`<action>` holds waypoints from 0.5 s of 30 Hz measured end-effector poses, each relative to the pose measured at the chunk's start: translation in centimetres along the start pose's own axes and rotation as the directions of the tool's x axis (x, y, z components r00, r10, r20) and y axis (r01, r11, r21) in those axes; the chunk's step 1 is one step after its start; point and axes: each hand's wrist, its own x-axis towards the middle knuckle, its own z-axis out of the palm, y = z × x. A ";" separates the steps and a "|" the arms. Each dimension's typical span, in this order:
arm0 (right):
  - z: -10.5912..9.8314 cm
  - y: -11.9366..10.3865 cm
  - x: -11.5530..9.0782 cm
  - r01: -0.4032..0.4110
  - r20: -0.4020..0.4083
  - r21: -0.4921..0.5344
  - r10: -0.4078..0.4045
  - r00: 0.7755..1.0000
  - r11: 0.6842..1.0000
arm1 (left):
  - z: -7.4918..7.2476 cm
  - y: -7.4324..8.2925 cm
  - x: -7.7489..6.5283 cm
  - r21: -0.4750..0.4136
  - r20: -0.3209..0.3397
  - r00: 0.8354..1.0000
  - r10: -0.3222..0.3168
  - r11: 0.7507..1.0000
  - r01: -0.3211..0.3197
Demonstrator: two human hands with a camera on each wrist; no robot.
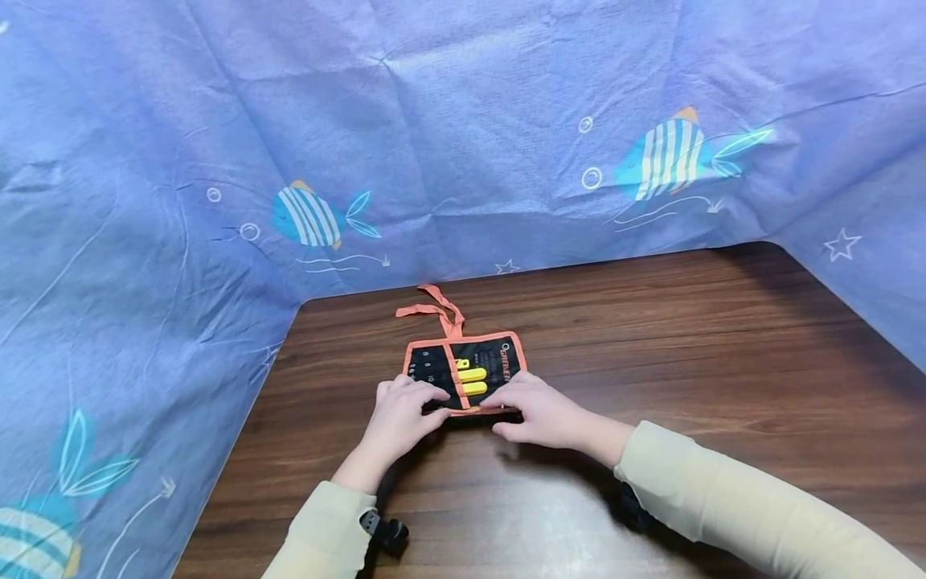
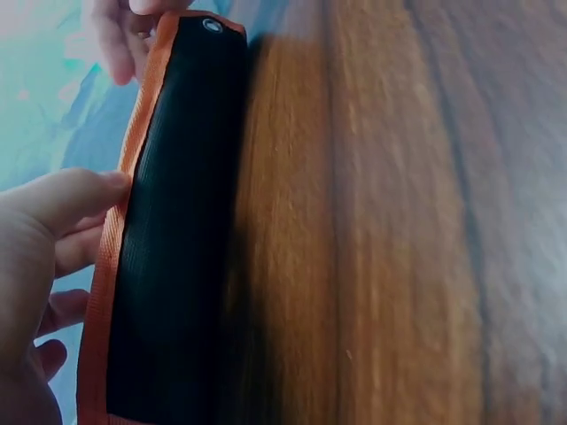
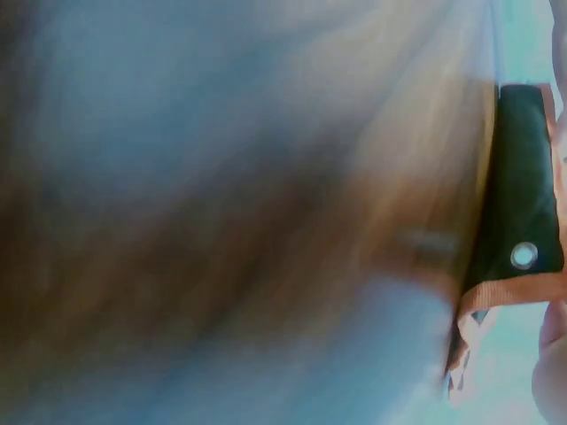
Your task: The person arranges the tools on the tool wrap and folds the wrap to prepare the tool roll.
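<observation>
A black fabric tool roll (image 1: 493, 358) with orange trim lies on the table in the head view. Yellow handles (image 1: 473, 375) stick out of its pocket, and two orange ties (image 1: 450, 315) trail from its far edge. My left hand (image 1: 401, 414) holds the near edge at the left; in the left wrist view its thumb (image 2: 84, 190) presses the orange binding, fingers behind. Over the near right corner, my right hand (image 1: 546, 414) grips the edge between thumb and fingers. A metal eyelet (image 3: 524, 256) shows at a corner in the right wrist view, where most of that hand is cut off.
The brown wooden table (image 1: 651, 354) extends around the roll, widest to the right. Behind it and along both sides hangs a blue cloth (image 1: 477, 161) printed with fish. A small dark device (image 1: 383, 531) is strapped at the left wrist.
</observation>
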 end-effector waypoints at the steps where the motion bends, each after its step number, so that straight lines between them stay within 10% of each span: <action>1: 0.1 -0.1 0.1 0.029 -0.019 -0.018 -0.030 0.999 0.999 | 0.0 0.0 0.1 -0.003 -0.003 1.000 -0.012 1.000 0.012; 7: 0.1 -0.2 0.3 0.099 -0.069 -0.089 -0.105 0.992 0.991 | 0.3 0.2 0.4 -0.044 -0.023 0.998 -0.057 0.997 0.056; 15: -0.1 -0.3 0.8 -0.019 -0.010 -0.185 0.018 1.000 0.983 | 1.0 0.1 0.6 -0.095 -0.084 0.994 -0.075 0.993 0.067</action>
